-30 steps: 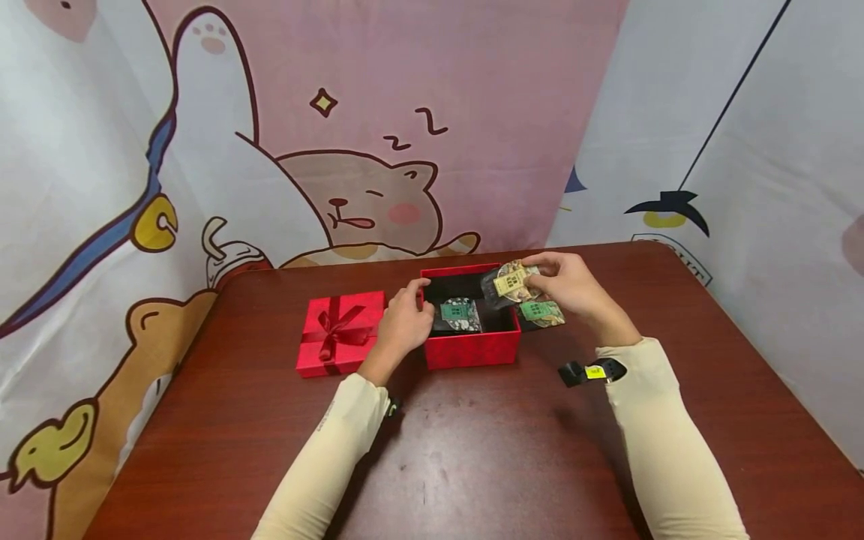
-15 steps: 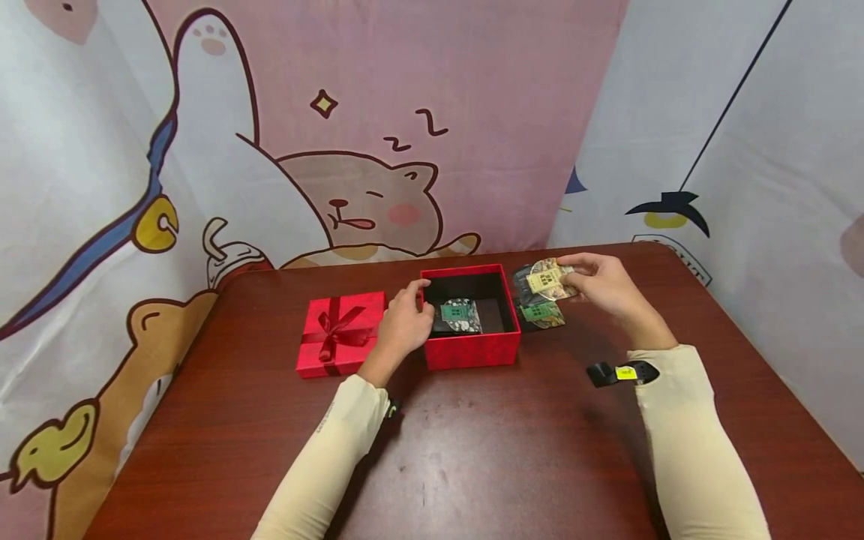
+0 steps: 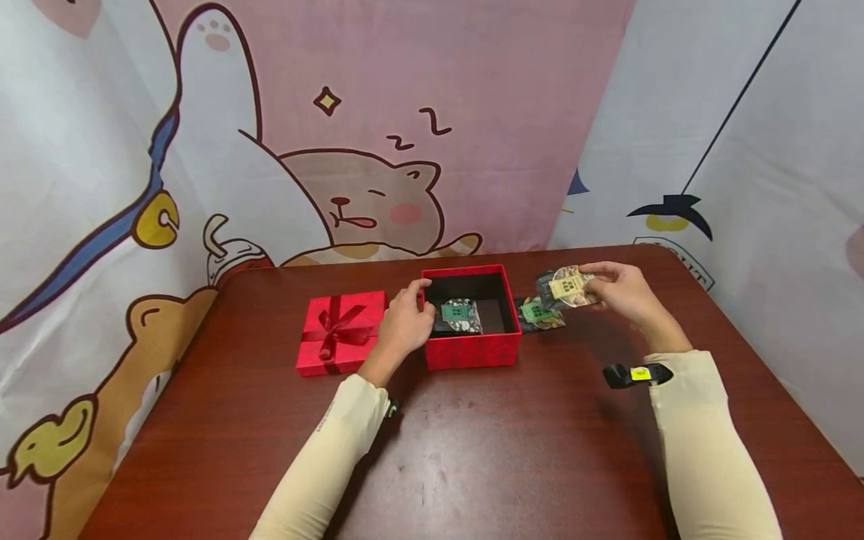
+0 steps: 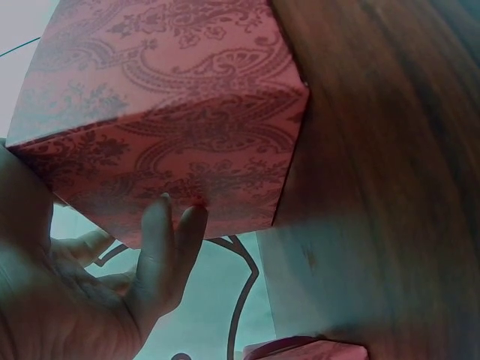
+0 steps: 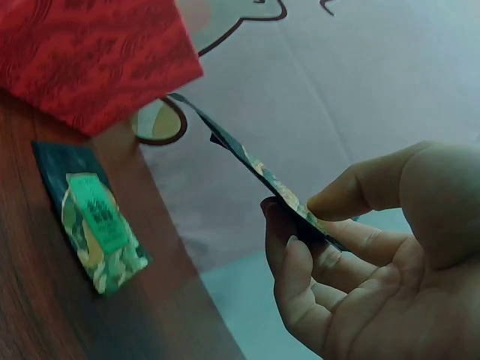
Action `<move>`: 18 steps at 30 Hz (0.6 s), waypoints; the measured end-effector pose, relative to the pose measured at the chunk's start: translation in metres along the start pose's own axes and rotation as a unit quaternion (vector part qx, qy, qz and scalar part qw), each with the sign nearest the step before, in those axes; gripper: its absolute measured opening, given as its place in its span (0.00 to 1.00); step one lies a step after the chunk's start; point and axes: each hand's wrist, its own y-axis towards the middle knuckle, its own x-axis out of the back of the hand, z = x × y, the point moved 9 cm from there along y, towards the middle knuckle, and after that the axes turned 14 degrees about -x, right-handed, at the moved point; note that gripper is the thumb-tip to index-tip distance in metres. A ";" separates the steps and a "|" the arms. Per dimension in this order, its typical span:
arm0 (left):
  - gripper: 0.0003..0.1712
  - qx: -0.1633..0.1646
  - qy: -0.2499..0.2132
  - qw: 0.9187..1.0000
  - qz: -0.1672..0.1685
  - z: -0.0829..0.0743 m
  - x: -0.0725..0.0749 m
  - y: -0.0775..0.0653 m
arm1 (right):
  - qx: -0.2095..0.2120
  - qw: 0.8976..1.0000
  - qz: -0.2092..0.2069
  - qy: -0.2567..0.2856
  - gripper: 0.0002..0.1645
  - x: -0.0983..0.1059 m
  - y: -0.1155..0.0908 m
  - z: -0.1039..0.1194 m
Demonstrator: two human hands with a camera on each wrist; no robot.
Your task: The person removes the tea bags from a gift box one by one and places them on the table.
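Note:
My left hand (image 3: 406,319) holds the left wall of a red gift box (image 3: 472,352), thumb at the rim. In the left wrist view its fingers lie against the patterned outer side (image 4: 225,157). Inside the box, toward the left, rests a dark packet with a teal label (image 3: 461,315). My right hand (image 3: 631,298) pinches the right end of a small packet with a yellow label (image 3: 569,288), between thumb and fingers. In the right wrist view this packet appears nearly edge-on, raised off the table. Beneath and left of it, a green-labelled packet (image 5: 96,214) lies flat beside the box.
Left of the box lies its red lid (image 3: 337,334) with a dark red ribbon bow. All of it stands on a brown wooden table (image 3: 472,457). A cartoon-printed cloth (image 3: 513,135) hangs behind the table's far edge and along the sides.
My right hand has carried the yellow-labelled packet from over the box's right edge out to the right, past the green-labelled packet. My left hand stays on the box.

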 end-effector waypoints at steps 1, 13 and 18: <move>0.26 -0.001 0.001 1.000 0.000 0.000 0.000 0.000 | -0.001 1.000 -0.001 -0.001 0.27 0.001 0.001 -0.002; 0.26 -0.005 0.001 1.000 -0.011 0.000 0.003 0.000 | -0.011 1.000 -0.012 -0.006 0.27 0.011 0.019 -0.028; 0.26 -0.007 -0.005 1.000 -0.007 0.000 0.002 0.001 | -0.033 0.999 -0.014 -0.017 0.28 0.014 0.027 -0.046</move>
